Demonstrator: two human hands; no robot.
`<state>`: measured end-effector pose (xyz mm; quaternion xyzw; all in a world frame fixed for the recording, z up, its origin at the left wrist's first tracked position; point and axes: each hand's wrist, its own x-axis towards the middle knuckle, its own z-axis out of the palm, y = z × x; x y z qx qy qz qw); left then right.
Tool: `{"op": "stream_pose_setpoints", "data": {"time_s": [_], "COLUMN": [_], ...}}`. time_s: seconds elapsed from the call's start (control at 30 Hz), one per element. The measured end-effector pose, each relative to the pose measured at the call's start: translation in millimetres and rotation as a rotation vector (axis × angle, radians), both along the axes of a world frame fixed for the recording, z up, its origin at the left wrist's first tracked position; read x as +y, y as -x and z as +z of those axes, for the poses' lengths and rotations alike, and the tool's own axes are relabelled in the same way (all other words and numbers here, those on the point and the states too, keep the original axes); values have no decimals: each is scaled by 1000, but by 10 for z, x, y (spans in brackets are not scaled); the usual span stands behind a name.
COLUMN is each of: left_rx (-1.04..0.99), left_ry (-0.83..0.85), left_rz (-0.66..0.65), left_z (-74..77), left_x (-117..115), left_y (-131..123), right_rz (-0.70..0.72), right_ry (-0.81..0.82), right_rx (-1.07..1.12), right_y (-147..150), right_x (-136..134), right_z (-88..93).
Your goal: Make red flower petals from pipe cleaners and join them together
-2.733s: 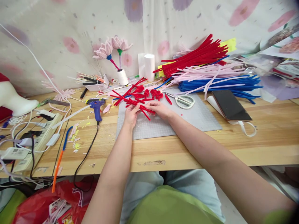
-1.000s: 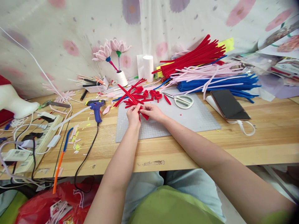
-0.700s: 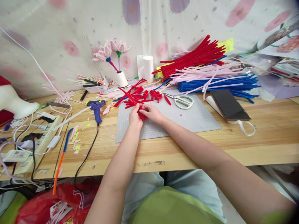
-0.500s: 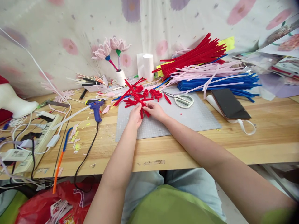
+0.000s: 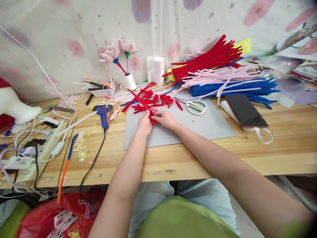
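Observation:
Both hands meet over the front of the grey cutting mat. My left hand is closed round red pipe cleaners, whose long ends slant up to the left. On the right, my right hand pinches the same red pipe cleaners close to the left fingers. How they join is hidden by the fingers. Behind the hands lie more red pipe cleaners and several red curled pieces. Scissors with pale handles rest on the mat to the right.
A purple glue gun with a black cord stands at left, near a cable-filled power strip. Bundles of red, pink and blue pipe cleaners lie at back right. A phone is at right. Pink flowers stand behind.
My right fingers have shifted slightly on the red pipe cleaners, and the long ends now slant further left. The whole view has moved a little.

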<state>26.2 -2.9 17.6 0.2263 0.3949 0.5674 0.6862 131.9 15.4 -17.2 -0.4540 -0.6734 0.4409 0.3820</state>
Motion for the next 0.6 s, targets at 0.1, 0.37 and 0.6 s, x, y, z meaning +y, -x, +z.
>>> {"op": "stream_pose_setpoints", "data": {"time_s": [0.1,0.37,0.6], "left_rx": [50,-40,-114], "left_ry": [-34,-32,-109], "left_rz": [-74,43,143], "left_z": [-17,-20,30], "left_x": [-12,-8,40], "left_y": [26,59,260], "right_rz": [44,174,124], "right_ry": [67,-23,-300], "right_rx": [68,-109,-334], "right_y": [-4,2,-53], "right_x": [-1,-130,-137], "right_z": [8,176,188]}}
